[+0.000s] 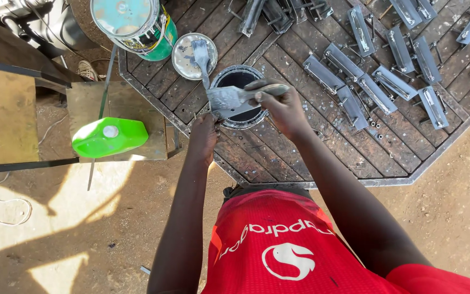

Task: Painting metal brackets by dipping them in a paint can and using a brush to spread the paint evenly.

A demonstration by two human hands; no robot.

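Over the dark paint can we hold a grey brush. Our right hand grips its handle, and our left hand pinches the bristles, so drips fall in.

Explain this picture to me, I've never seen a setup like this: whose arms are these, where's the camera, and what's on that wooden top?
The one view comes from a camera on a person's head, looking down past a red shirt at their own bare arms. The right hand grips a grey-coated paintbrush over a small open can. The left hand touches the brush's bristle end. On the slatted wooden table lie grey metal brackets, a lid with a second brush and a large paint bucket. A green jug sits on a side stand.
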